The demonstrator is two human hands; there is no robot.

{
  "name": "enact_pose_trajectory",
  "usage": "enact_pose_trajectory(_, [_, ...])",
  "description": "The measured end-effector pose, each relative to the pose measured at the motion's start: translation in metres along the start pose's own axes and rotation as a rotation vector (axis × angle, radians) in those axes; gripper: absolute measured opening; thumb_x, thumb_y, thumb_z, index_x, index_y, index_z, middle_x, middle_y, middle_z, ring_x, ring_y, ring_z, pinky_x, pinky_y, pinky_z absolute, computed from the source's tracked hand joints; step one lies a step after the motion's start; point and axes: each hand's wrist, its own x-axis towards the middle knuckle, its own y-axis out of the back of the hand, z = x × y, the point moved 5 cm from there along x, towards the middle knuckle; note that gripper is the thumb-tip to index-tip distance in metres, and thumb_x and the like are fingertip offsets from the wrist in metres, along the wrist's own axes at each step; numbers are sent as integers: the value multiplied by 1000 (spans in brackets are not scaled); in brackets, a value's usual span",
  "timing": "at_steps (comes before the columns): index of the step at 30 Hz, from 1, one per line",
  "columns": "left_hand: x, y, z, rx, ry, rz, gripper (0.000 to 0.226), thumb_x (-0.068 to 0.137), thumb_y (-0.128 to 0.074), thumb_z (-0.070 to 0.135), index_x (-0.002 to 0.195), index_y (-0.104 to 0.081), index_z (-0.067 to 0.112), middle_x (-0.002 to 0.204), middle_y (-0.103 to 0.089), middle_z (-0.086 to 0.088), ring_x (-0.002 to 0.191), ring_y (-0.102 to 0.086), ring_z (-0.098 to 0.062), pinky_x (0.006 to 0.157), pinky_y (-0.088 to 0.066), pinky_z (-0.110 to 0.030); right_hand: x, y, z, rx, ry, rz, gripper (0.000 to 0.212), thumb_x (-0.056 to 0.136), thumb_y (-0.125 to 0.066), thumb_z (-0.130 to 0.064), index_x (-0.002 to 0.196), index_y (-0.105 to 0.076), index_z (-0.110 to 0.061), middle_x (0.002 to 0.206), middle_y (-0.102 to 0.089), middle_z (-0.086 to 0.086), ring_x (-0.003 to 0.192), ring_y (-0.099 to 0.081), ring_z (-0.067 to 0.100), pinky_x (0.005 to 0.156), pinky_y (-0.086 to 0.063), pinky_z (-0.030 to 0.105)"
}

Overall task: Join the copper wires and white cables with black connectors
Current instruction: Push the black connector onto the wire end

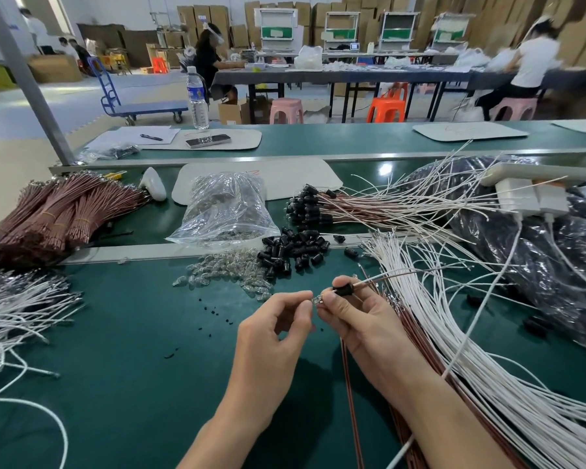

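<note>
Head view: the left grip and the right grip meet fingertip to fingertip above the green bench. The right grip has thumb and forefinger curled round a black connector, from whose far end a copper wire and a white cable run off to the right. The left grip pinches a small clear bulb at the connector's near mouth, its other fingers loosely curled.

Just beyond the grips lies a loose pile of clear bulbs, and beside it, to the right, a heap of black connectors. That heap straddles a metal strip which crosses the bench. Past the strip sit a clear plastic bag and a spread of wired connectors.

To the right of the right grip a thick sheaf of white cables crowds in, copper strands under its near edge. One copper strand hangs down below the wrist. Farther right lie black plastic bags.

Left of and below the left grip the green surface is open, with only a few small black bits. Well off to the left lie copper wire bundles and more white cable.
</note>
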Motion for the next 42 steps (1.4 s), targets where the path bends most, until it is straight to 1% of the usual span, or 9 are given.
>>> enact_pose_trajectory(5, [-1,-1,1,-79,36,3,16,97,-65,20,102,-72,33,82,-76,11,77,-73,-6,70,-51,-9,1,2,3,2,14,22,27,70,-75,-4,95,-65,-10,81,-69,5,77,-71,18,73,-59,22])
enact_pose_trajectory(10, [0,-2,1,-84,31,-20,14,97,-64,21,103,-71,32,85,-76,10,78,-73,-7,71,-53,-13,1,0,4,-71,36,-5,31,69,-76,-9,97,-64,-9,80,-71,3,79,-72,16,74,-57,21])
enact_pose_trajectory(14, [0,-3,2,-80,-10,-17,14,96,-63,28,107,-71,31,88,-76,11,81,-73,-8,72,-54,-14,0,0,3,-45,36,-11,29,71,-75,-7,98,-63,-8,82,-70,5,79,-72,17,74,-57,21])
enact_pose_trajectory(20, [2,-2,3,107,-141,-27,23,91,-66,34,113,-67,38,98,-72,22,90,-71,-3,79,-53,-14,-1,0,2,2,-51,-14,33,68,-78,-6,98,-66,-10,83,-69,7,76,-71,15,71,-59,22])
enact_pose_trajectory(24, [1,0,10,255,-281,-24,19,93,-66,29,109,-64,38,98,-68,19,91,-68,-2,80,-51,-14,-2,-2,5,-2,-100,-35,33,70,-77,-8,100,-64,-12,82,-70,5,76,-71,15,71,-59,22])
enact_pose_trajectory(27, [0,3,11,331,-329,-30,12,95,-65,27,107,-65,29,96,-65,15,90,-66,-5,77,-52,-21,-3,-5,7,-2,-125,-63,36,71,-78,-10,104,-63,-13,84,-71,5,76,-72,14,69,-58,22])
enact_pose_trajectory(30, [0,3,11,355,-339,-31,12,96,-65,22,108,-66,25,95,-63,14,89,-65,-6,76,-52,-24,-4,-7,7,10,-127,-66,32,75,-77,-14,104,-64,-14,86,-72,7,76,-72,15,67,-58,23])
enact_pose_trajectory(37, [1,3,15,347,-363,-2,9,96,-63,23,105,-66,24,94,-63,15,88,-65,-3,76,-50,-17,-4,-6,4,-34,-87,-61,32,74,-77,-12,103,-64,-11,86,-72,10,74,-72,15,64,-57,20])
enact_pose_trajectory(42, [0,3,12,293,-336,3,14,93,-67,22,106,-67,30,95,-66,19,90,-66,1,77,-50,-13,-4,-4,2,-76,-42,-29,36,68,-80,-14,99,-63,-10,79,-70,9,67,-69,13,62,-56,18])
